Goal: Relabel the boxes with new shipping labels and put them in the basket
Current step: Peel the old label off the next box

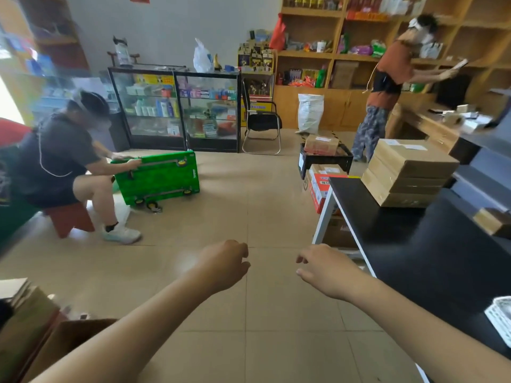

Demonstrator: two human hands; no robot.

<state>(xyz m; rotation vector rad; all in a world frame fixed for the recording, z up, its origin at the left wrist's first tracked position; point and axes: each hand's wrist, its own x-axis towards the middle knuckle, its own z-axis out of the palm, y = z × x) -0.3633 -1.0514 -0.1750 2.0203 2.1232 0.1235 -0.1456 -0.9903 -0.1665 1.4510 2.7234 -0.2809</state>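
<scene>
My left hand [225, 264] and my right hand [325, 268] hang over the tiled floor, fingers loosely curled, holding nothing. A stack of flat cardboard boxes [409, 172] with a white label on top lies on the black table [401, 239] to my right. Further off, a black basket [326, 160] stands on the floor with a labelled cardboard box [320, 143] in it. A red-and-white box [322, 186] sits between the basket and the table. A small box [492, 221] rests at the table's right edge.
A seated person [63, 161] at the left holds an upturned green cart [159, 178]. Another person [387, 87] stands at the wooden shelves at the back right. A glass display case [177, 106] and a chair [261, 120] line the far wall. Cardboard [30, 322] lies at my lower left.
</scene>
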